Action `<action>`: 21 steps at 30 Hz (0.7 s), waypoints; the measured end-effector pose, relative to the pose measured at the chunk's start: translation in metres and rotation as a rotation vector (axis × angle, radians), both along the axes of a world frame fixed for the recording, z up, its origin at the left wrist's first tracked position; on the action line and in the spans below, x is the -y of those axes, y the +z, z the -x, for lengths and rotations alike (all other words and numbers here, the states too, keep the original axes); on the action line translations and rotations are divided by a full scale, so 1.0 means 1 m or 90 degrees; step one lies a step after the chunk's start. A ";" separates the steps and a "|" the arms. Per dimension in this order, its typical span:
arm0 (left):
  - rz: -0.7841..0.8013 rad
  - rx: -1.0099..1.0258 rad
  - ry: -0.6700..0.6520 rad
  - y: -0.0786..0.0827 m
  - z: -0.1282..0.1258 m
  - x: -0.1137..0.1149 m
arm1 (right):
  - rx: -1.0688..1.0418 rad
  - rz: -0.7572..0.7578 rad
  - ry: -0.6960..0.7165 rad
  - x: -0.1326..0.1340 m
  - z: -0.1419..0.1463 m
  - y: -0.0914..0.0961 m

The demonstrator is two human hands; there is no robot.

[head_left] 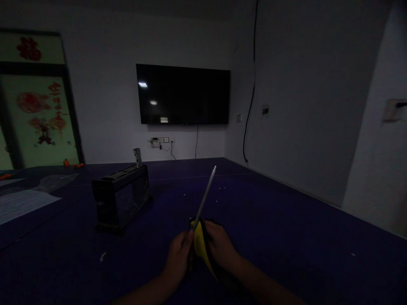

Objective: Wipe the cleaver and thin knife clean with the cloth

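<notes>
Over the purple floor, the rod could swing or slip loose, since it seems held only near its base, and the dimness may hide a poor hold. The left hand has its grip curled against the yellow piece, thumb by the rod's base, while the right hand's grip wraps the other side; the rod rises between both, leaning rightward.

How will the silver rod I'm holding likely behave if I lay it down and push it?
The silver rod is probably stiff, since it juts past the yellow piece with no visible bend. Being slim and apparently round, it may roll.
</notes>
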State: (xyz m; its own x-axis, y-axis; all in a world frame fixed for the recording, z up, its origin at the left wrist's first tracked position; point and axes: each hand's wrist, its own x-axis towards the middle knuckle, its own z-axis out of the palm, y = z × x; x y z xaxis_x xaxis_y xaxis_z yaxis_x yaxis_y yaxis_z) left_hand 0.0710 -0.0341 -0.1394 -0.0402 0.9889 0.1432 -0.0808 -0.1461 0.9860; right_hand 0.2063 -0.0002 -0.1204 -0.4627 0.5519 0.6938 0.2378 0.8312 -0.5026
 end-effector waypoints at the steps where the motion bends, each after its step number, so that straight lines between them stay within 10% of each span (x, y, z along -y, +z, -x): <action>1: -0.005 0.001 0.005 0.000 0.000 0.000 | -0.005 -0.013 -0.008 0.000 0.000 0.000; 11: -0.055 -0.031 0.012 -0.002 0.004 -0.001 | 0.005 -0.109 -0.163 -0.003 0.001 -0.006; 21: -0.029 -0.005 0.001 -0.001 0.002 0.001 | 0.031 -0.023 -0.007 0.000 0.000 0.002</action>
State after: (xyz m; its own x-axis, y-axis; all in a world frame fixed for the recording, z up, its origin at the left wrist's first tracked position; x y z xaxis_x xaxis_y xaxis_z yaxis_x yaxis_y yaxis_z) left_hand 0.0692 -0.0355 -0.1403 -0.0413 0.9813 0.1879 -0.0731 -0.1906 0.9789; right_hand 0.2065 -0.0004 -0.1189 -0.4905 0.5321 0.6901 0.2700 0.8458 -0.4602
